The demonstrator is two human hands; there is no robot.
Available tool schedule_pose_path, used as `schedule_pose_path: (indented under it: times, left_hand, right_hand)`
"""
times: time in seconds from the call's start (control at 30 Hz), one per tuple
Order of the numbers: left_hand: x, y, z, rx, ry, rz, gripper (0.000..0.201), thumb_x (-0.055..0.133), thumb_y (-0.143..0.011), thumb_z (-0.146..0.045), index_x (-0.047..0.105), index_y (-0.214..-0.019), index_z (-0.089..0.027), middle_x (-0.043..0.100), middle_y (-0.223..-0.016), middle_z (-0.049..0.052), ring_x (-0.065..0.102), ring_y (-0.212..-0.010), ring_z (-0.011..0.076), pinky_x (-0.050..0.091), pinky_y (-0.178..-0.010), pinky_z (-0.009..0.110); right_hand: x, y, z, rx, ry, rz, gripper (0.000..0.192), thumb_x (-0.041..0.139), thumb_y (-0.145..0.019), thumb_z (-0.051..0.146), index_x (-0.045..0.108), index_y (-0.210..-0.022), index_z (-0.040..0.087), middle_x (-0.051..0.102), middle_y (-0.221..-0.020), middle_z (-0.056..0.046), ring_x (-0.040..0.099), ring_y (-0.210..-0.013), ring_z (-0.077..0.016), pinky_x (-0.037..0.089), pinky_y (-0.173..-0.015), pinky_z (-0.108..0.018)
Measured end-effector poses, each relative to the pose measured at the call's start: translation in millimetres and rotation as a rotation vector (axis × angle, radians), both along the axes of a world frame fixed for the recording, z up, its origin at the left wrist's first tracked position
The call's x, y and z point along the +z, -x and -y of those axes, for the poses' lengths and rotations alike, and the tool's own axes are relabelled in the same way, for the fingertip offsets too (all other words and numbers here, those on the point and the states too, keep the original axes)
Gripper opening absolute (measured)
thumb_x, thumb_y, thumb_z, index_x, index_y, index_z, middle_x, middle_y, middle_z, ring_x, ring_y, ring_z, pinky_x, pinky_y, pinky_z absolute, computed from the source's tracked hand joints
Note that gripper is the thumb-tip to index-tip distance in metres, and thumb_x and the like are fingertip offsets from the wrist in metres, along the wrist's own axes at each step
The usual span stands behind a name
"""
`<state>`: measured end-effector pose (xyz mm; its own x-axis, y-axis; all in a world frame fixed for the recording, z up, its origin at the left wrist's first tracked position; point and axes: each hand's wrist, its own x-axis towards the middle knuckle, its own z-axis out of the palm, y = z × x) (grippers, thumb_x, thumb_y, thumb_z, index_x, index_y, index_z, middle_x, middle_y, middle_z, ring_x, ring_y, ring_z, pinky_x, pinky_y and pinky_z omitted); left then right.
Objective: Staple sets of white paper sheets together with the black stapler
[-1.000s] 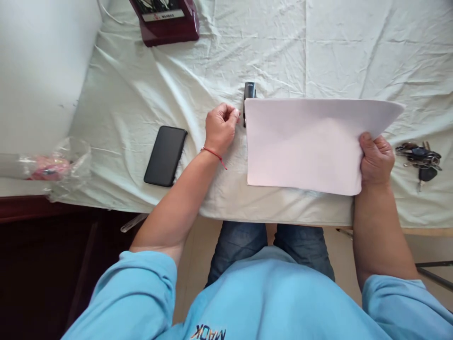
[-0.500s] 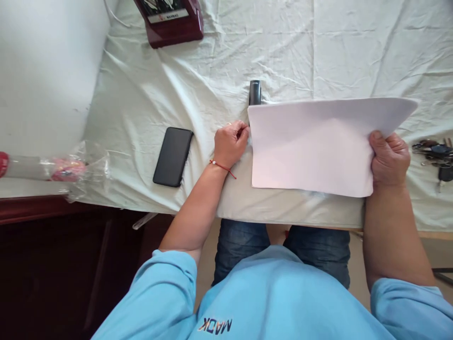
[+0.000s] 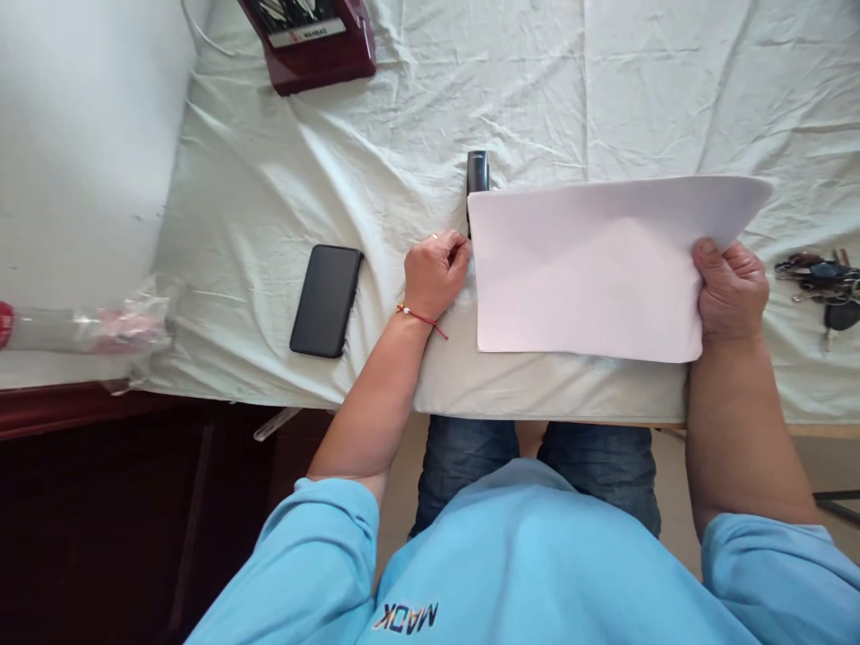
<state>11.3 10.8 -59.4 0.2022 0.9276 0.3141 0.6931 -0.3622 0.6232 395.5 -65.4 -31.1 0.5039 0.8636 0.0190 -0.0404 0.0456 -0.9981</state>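
A stack of white paper (image 3: 591,269) lies slightly lifted over the table's near edge. My right hand (image 3: 731,291) grips its right side, thumb on top. My left hand (image 3: 435,278) is curled into a loose fist with a red string on the wrist. Its fingertips touch the paper's left edge. A black stapler (image 3: 477,168) pokes out from under the paper's far left corner, just beyond my left hand. Its near end is hidden, so I cannot see whether my fingers grip it.
A black phone (image 3: 326,300) lies face down left of my left hand. A bunch of keys (image 3: 820,287) sits at the right. A maroon box (image 3: 309,40) stands at the far left corner of the wrinkled white cloth (image 3: 336,143). A plastic-wrapped item (image 3: 100,322) rests on the left ledge.
My left hand has moved nearer to me along the paper's left edge, from beside the stapler to its near end. The right hand has kept its hold on the paper.
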Motion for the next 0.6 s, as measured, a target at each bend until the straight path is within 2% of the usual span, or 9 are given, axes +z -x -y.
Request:
schedule_pose_path:
  times: [0.3,0.47,0.6]
  left_hand:
    - [-3.2,-2.2,-3.5,0.036,0.003,0.026,0.019,0.059,-0.095,-0.030,0.068,-0.079,-0.023,0.071,-0.076,0.005,0.061,-0.073,0.0223,0.042,-0.072,0.038]
    - [-4.3,-2.1,-3.6,0.060,0.016,0.008,0.028,0.064,-0.094,-0.034,0.060,-0.068,-0.023,0.066,-0.071,0.006,0.055,-0.069,0.0222,0.037,-0.068,0.039]
    - [-4.8,-5.9,-3.2,0.057,0.026,-0.007,0.016,0.063,-0.092,-0.026,0.067,-0.077,-0.023,0.071,-0.079,0.008,0.063,-0.077,0.0254,0.040,-0.072,0.040]
  right_hand:
    - [3.4,6.8,3.7,-0.010,-0.015,-0.026,0.051,0.100,-0.061,0.059,0.081,-0.086,0.020,0.079,-0.091,-0.004,0.074,-0.096,-0.0195,0.063,-0.106,-0.040]
    - [2.0,7.0,7.8,0.026,0.046,0.024,0.047,0.096,-0.065,0.060,0.080,-0.085,0.020,0.078,-0.090,-0.004,0.073,-0.095,-0.0209,0.064,-0.099,-0.040]
    - [-2.5,2.5,3.8,0.018,0.053,0.056,0.049,0.097,-0.063,0.060,0.081,-0.086,0.019,0.079,-0.095,-0.005,0.069,-0.088,-0.0176,0.063,-0.092,-0.036]
